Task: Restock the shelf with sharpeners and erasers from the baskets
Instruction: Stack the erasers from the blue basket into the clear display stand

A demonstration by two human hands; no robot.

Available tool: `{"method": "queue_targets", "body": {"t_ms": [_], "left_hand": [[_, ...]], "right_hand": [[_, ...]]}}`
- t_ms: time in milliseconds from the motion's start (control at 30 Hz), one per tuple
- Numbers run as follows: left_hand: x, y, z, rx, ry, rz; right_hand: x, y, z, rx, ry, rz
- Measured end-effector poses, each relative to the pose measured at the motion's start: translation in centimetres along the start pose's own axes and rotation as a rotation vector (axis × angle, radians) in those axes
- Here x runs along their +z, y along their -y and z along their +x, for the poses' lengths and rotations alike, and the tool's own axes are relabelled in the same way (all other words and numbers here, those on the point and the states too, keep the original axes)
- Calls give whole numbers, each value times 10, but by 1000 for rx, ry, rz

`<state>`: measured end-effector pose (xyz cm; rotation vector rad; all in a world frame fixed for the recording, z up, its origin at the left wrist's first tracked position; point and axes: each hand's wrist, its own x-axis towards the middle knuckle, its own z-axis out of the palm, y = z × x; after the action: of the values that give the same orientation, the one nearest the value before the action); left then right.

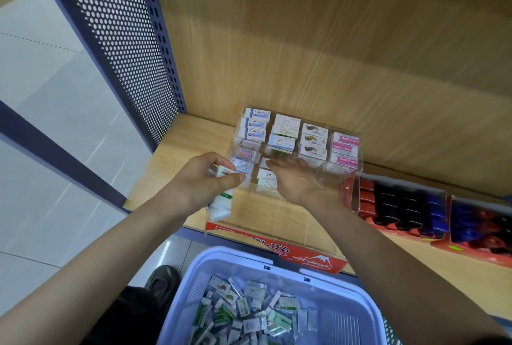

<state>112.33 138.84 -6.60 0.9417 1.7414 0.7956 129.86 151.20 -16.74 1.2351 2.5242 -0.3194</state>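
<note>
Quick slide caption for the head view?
Left hand holds erasers while right hand touches packs in the clear display tray, blue basket below.

Lavender basket (230,258); wood-grain shelf (171,156); red display label (313,257); pink-banded erasers (345,148); navy perforated panel (122,34).

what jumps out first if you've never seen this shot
Two hands meet over a clear case of boxed erasers on the wooden shelf: the left hand grips a stack of erasers, the right hand reaches into the case. Below sits a lilac basket full of loose erasers.
</note>
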Motion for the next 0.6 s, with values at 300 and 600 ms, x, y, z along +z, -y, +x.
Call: {"method": "queue_targets", "body": {"t_ms": [300, 600], "left_hand": [[2, -6, -4, 67, -18, -75], [12, -10, -13, 71, -77, -157]], "right_hand": [[-11, 7, -20, -70, -91, 312], [-56, 95, -117, -18, -262, 1469]]}}
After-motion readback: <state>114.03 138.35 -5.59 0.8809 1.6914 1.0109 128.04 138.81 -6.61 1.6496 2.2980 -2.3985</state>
